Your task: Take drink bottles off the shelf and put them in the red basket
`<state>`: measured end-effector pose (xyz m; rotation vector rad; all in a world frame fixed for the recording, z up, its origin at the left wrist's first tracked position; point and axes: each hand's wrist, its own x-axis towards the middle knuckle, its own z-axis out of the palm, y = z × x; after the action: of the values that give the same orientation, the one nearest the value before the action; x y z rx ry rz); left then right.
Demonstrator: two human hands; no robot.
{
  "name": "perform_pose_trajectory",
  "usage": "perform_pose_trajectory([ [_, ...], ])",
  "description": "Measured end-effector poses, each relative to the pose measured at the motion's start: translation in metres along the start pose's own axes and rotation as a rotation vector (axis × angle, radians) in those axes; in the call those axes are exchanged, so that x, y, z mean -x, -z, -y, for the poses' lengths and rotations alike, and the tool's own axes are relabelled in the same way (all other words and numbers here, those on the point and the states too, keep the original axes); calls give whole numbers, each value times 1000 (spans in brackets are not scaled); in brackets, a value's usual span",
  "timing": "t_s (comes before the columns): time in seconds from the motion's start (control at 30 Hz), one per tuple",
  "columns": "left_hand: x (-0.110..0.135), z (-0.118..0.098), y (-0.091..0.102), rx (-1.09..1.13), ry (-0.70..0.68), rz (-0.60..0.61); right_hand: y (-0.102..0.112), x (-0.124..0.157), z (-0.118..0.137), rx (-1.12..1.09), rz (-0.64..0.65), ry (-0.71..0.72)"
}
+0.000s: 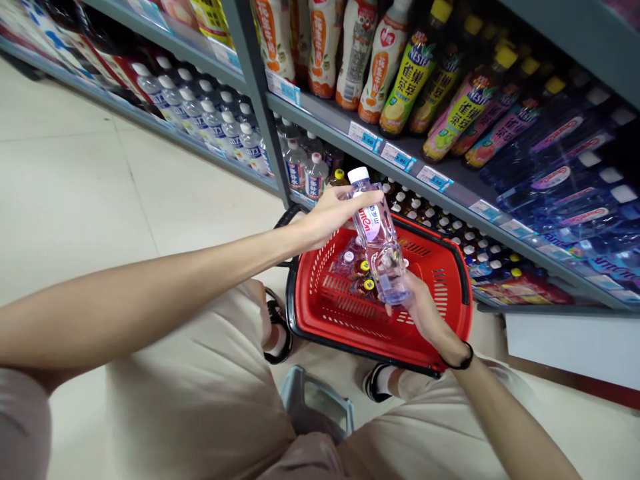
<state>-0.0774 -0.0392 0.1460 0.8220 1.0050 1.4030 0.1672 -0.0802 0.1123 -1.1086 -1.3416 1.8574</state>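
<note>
There is only one view — the camera on my head, looking forward and steeply down over my own arms and knees. It faces the shelf (320, 110), whose rows of drinks slant across the top from eleven o'clock to three o'clock. My left hand (330, 213) and right hand (425, 313) sit close, just right of centre, above the red basket (450, 313) on the floor (75, 180). My lap fills the six o'clock edge — very near the lens. The far shelf end at ten o'clock lies well away.
</note>
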Motion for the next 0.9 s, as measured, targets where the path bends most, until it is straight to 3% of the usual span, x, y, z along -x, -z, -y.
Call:
perform_pose_trajectory([
  [0.13,2,1,1,-58,-3,-30,-2,2,-12,160,-37,123],
  [0.37,11,2,3,-213,-67,82,-7,8,-18,-73,-25,57],
  [0.53,18,2,0,-300,-112,188,-4,8,-19,-93,-43,63],
  [0.73,17,5,-8,-396,-115,232,-2,14,-27,-117,-4,64],
  [0.9,19,11,-17,-436,-89,222,2,21,-34,-42,111,41],
])
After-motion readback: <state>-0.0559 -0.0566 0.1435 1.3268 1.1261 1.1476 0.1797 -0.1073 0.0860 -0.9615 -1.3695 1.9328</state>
